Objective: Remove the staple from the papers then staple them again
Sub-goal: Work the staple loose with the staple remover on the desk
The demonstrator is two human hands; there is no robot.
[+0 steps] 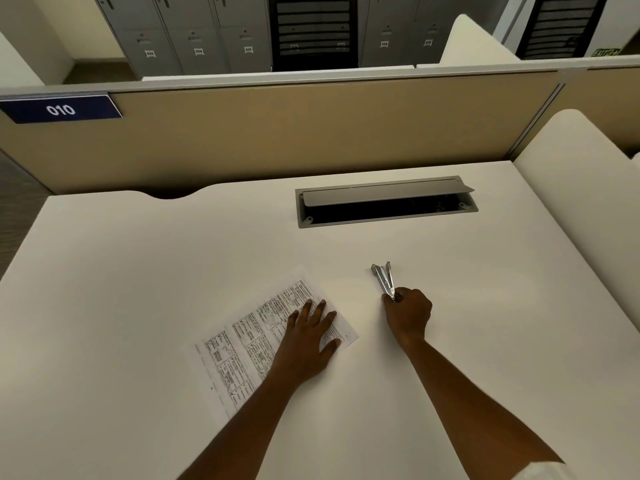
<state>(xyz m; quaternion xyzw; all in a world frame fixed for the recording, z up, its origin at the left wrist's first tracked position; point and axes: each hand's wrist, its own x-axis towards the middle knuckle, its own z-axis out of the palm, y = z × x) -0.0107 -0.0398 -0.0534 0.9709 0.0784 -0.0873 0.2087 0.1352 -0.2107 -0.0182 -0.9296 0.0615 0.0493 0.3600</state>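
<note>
**Stapler held to the right of the papers**

Desk (138, 258) space is wide and white, and most of it is bare. A long grey slot (386, 202) with a lifted flap is cut into the far side. A tan wall (311, 133) is set behind the desk, with a blue sign (60, 109) marked 010 at its left end.

The papers (263, 337) are laid flat on the near left part of the desk. Their long side runs from near left to far right. They are pressed down by the left hand (308, 341), which is spread open and flat on the right half of the sheet.

The silver stapler (382, 277) is found to the right of the papers, close by but not touching them. Its near end is gripped by the right hand (408, 315), which is closed around it. Its long side points away and a little to the left, and its two arms are spread apart at the far end.

The staple itself cannot be seen. The stapler would likely be brought left, toward the papers.
</note>
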